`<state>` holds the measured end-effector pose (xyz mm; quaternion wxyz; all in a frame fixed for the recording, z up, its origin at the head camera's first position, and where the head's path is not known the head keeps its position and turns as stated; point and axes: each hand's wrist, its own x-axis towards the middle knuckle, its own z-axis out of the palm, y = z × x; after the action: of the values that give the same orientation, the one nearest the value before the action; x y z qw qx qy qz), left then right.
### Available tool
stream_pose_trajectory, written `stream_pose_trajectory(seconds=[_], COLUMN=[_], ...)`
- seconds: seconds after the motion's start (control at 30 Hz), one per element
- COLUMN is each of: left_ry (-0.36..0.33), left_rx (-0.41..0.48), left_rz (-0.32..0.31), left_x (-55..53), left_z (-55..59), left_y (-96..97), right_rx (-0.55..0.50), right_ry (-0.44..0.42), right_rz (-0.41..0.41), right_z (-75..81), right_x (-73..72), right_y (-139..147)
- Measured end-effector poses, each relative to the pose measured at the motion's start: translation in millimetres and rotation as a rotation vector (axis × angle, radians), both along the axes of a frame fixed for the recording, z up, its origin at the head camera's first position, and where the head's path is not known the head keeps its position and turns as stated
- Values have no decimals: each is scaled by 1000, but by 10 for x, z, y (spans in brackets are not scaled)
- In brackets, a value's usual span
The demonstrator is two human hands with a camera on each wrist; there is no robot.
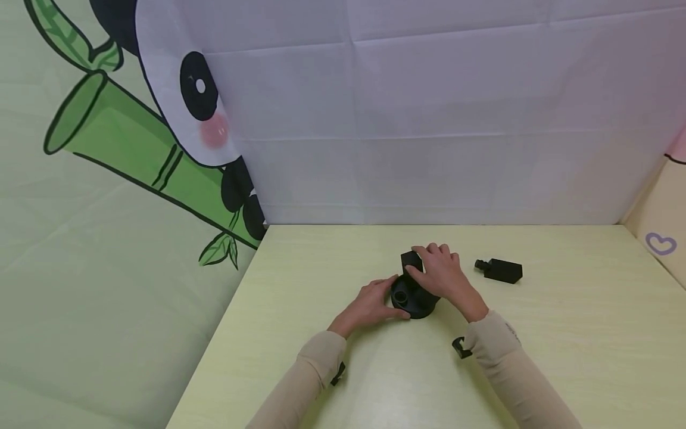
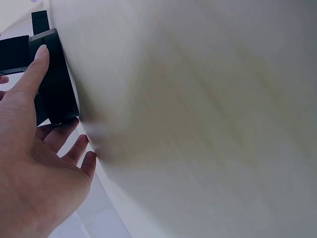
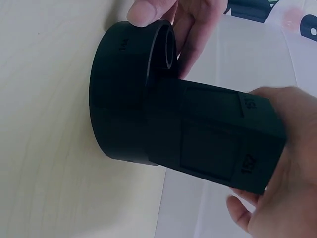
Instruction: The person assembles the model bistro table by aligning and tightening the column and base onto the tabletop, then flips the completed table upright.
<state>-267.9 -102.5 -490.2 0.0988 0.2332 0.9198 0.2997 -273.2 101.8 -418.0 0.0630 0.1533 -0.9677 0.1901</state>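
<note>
A round black base (image 1: 419, 307) with a raised ring inside stands on the table. My left hand (image 1: 368, 307) holds its side, thumb on the near edge and fingers on the far side. In the right wrist view, a black rectangular block (image 3: 210, 131) marked with numbers rises from the base's open top. My right hand (image 1: 443, 273) grips this block near its upper end. How deep the block sits in the base is hidden. The left wrist view shows my left thumb (image 2: 35, 72) against the base's wall.
A second black block (image 1: 502, 271) with a narrow round end lies on its side right of my right hand. The pale wooden table (image 1: 375, 381) meets a white cloth wall (image 1: 429, 173) at the back and a green printed cloth (image 1: 107, 286) on the left.
</note>
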Motion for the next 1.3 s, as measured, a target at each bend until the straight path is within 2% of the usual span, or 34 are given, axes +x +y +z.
stream_pose_trajectory(seconds=[0.23, 0.8, 1.03, 1.3], left_ry=[-7, -5, 1, -2], left_rx=[1, 6, 5, 17], left_rz=[5, 6, -1, -4], left_x=[-13, -5, -5, -5], left_z=[-24, -17, -10, -14], left_y=[18, 33, 25, 15], right_rx=[-31, -39, -32, -28], right_ry=[28, 55, 84, 78], right_rz=[-82, -51, -73, -110], right_z=[-29, -85, -104, -100], right_x=[-7, -17, -15, -25], right_y=[37, 102, 98, 78])
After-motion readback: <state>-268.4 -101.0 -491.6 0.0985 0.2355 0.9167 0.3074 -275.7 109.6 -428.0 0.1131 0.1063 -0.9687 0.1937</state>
